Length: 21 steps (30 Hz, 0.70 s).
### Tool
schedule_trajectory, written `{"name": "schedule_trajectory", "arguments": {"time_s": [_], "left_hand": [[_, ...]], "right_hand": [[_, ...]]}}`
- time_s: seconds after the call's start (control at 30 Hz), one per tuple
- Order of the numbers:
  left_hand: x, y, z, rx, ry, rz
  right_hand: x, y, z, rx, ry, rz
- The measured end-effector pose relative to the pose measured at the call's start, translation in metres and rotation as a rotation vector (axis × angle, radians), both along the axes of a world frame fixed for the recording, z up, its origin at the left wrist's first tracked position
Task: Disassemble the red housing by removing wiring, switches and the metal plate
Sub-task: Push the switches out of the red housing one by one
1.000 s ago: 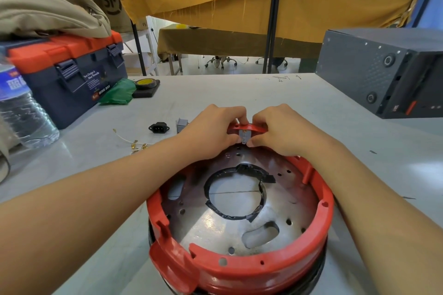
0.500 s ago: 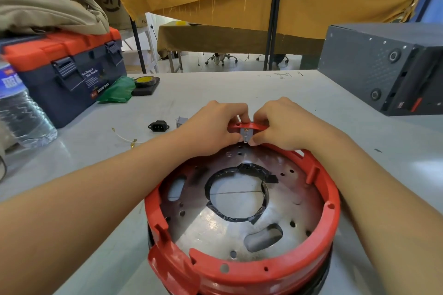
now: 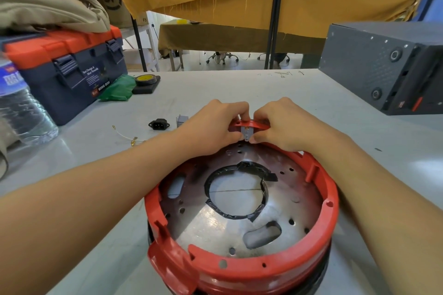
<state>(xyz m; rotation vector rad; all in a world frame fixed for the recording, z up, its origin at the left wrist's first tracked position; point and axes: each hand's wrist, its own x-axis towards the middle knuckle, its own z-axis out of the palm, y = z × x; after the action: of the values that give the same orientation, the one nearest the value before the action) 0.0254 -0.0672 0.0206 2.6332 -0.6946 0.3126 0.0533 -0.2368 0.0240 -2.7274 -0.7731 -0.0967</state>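
Note:
The round red housing [image 3: 268, 268] stands on the table in front of me, with a perforated metal plate [image 3: 215, 225] inside it. Black tape rings the plate's centre hole. At the far rim a small grey switch [image 3: 247, 132] sits in the red wall. My left hand [image 3: 213, 127] and my right hand [image 3: 280, 124] meet there, and the fingertips of both pinch the switch from either side. A black power socket [image 3: 158, 124], a small grey switch part [image 3: 181, 120] and a thin wire with brass terminals [image 3: 127, 137] lie loose on the table to the left.
A blue and orange toolbox [image 3: 64, 67] stands at the left with a water bottle [image 3: 21, 108] in front of it. Green cloth [image 3: 117, 90] and a yellow tape roll [image 3: 146, 79] lie beside it. A dark grey case [image 3: 383, 64] occupies the right.
Both hands stay at the switch on the far rim. The housing has shifted slightly in view as my head moved closer.

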Motion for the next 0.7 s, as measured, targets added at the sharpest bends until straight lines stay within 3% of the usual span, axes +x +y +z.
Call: {"name": "schedule_trajectory", "arguments": {"time_s": [0.7], "left_hand": [[0.0029, -0.0063, -0.0036, -0.026, 0.017, 0.054]], "right_hand": [[-0.0060, 0.0028, -0.0023, 0.012, -0.011, -0.070]]}}
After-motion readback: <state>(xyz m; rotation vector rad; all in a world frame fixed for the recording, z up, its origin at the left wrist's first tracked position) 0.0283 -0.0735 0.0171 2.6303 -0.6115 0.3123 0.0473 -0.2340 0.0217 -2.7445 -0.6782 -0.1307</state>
